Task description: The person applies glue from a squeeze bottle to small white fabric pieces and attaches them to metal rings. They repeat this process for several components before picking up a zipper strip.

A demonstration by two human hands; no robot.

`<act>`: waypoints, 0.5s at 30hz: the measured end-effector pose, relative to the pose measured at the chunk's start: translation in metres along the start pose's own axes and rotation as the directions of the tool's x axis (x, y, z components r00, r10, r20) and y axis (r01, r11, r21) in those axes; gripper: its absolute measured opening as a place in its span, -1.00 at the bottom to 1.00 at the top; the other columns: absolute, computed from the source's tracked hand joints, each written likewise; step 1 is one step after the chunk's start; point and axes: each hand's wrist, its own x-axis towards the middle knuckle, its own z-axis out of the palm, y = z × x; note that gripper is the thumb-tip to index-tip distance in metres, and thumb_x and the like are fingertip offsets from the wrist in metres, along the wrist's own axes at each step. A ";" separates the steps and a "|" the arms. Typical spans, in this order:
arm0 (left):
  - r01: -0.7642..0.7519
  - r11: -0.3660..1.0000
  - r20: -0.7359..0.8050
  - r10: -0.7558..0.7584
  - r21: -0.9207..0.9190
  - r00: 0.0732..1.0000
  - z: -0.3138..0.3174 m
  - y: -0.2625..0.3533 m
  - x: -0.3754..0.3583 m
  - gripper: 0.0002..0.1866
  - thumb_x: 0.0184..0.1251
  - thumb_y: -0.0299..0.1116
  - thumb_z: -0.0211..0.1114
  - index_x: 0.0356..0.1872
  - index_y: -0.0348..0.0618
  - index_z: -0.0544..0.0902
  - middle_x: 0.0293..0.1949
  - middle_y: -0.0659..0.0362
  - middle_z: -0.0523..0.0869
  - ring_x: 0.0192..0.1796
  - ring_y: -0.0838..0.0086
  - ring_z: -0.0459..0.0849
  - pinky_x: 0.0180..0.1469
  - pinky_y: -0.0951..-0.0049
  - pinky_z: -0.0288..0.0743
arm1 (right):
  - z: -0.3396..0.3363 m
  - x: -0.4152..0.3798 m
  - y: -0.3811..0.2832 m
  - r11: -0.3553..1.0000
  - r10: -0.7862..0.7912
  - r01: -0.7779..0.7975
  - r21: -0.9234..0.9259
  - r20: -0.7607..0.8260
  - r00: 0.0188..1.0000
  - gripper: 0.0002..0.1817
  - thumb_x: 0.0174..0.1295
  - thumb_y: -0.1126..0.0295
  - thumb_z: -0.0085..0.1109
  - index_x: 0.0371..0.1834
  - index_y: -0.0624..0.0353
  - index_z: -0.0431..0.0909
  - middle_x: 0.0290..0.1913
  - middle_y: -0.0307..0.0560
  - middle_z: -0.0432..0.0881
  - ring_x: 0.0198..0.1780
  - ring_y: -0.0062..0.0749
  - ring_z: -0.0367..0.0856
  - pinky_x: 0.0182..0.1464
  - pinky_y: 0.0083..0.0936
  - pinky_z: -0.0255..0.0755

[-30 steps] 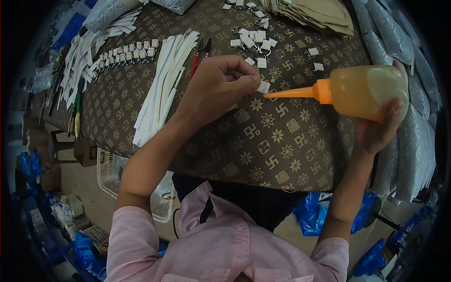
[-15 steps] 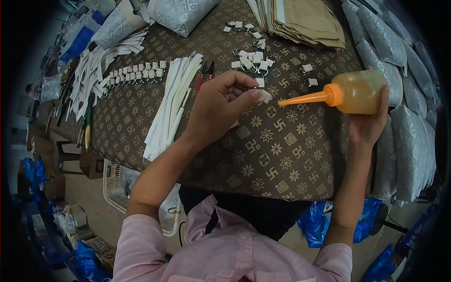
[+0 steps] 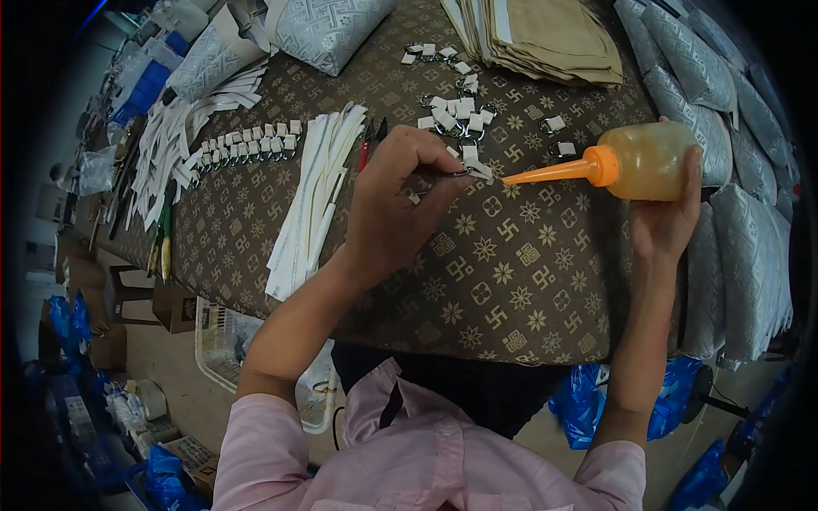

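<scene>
My left hand (image 3: 394,198) pinches a small white tab with a metal ring (image 3: 471,163) just above the brown patterned tabletop (image 3: 511,281). My right hand (image 3: 666,223) grips an amber glue bottle (image 3: 641,160) lying sideways, its orange nozzle pointing left at the tab, the tip a short gap from it. More white tabs with rings (image 3: 456,109) lie scattered just beyond my left hand.
A bundle of white strips (image 3: 313,194) and red-handled snips (image 3: 366,145) lie left of my hand. A row of tabs (image 3: 243,143) sits further left. Folded tan fabric (image 3: 545,34) is at the back, grey quilted pieces (image 3: 733,221) along the right edge.
My left hand has lowered and turned the tab toward the table. The bottle has shifted slightly up and right, so the nozzle tip sits a bit further from the tab.
</scene>
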 end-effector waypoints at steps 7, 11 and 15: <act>-0.054 0.996 -0.009 0.054 0.069 0.998 0.000 0.005 0.000 -0.81 0.01 -0.65 0.30 -0.36 -0.24 0.48 -0.34 0.14 0.52 -0.35 0.49 0.52 -0.31 0.55 0.43 | 0.001 0.000 0.001 1.000 0.020 -0.020 0.017 0.018 1.000 -0.44 0.27 0.10 0.02 0.18 0.30 0.25 0.06 -0.01 0.44 0.11 -0.29 0.46 0.18 -0.31 0.35; -0.018 1.000 -0.040 0.019 0.018 0.999 0.003 0.002 -0.002 -0.81 0.02 -0.64 0.30 -0.35 -0.24 0.48 -0.35 0.14 0.52 -0.35 0.48 0.52 -0.30 0.55 0.43 | 0.002 -0.001 0.001 1.000 0.003 -0.003 0.005 0.002 1.000 -0.43 0.27 0.10 0.02 0.18 0.31 0.24 0.06 0.00 0.44 0.11 -0.28 0.46 0.18 -0.31 0.35; -0.046 0.998 -0.029 0.047 0.041 0.998 0.002 0.003 -0.001 -0.81 0.01 -0.65 0.29 -0.35 -0.25 0.48 -0.34 0.13 0.52 -0.34 0.48 0.52 -0.30 0.55 0.43 | 0.001 0.000 0.001 1.000 0.016 -0.016 0.018 0.033 0.999 -0.43 0.27 0.10 0.01 0.18 0.33 0.23 0.06 0.02 0.44 0.10 -0.28 0.47 0.18 -0.31 0.36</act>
